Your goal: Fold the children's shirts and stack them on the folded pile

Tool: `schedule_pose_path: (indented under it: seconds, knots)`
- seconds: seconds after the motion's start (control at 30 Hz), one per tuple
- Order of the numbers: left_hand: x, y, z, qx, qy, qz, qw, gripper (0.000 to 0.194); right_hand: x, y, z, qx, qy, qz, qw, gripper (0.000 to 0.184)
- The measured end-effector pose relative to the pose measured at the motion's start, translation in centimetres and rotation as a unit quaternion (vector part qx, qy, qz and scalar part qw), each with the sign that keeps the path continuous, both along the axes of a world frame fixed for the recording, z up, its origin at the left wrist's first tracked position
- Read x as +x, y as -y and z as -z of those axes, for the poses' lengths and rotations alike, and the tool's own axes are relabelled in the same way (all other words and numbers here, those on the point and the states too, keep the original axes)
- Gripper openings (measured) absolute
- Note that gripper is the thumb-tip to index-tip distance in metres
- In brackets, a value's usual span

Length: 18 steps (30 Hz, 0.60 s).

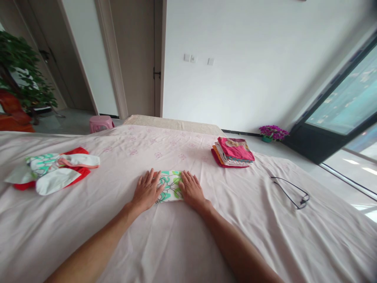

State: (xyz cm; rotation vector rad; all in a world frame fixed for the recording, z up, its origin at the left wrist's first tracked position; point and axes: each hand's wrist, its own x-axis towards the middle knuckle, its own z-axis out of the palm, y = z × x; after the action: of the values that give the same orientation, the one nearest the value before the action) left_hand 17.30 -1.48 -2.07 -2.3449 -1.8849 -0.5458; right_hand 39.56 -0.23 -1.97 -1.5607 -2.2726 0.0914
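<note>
A folded cloth (pixel 169 186), white with green and turquoise leaf shapes and dark lines, lies flat on the pale pink sheet (pixel 165 251). My left hand (pixel 147 190) rests on its left end with the fingers stretched out. On the right end lies my right hand (pixel 192 188), also flat with fingers extended. Parts of the cloth are hidden under both hands. Farther right stands a stack of folded cloths (pixel 234 152) with a bright pink one on top. At the left is a loose heap of red, white and green-patterned cloths (pixel 55 169).
Black-framed glasses (pixel 303 200) lie on the sheet at the right. Beyond the covered surface are a pink stool (pixel 101 124), a leafy plant (pixel 23 74) and purple flowers (pixel 273 133) in a green pot. A white wall (pixel 235 86) rises behind.
</note>
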Motion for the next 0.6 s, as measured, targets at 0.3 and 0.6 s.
schedule_pose_path:
  seconds: [0.3,0.6]
  knots:
    - [1.7,3.7,-2.2,0.097,0.007,0.210,0.973,0.045,1.4,-1.1,0.1,-0.015,-0.087,0.049,0.995,0.039]
    - [3.8,3.4,-2.2,0.055,-0.023,0.173,0.983,0.040,2.0,-1.5,0.6,0.002,-0.164,0.034,0.986,0.052]
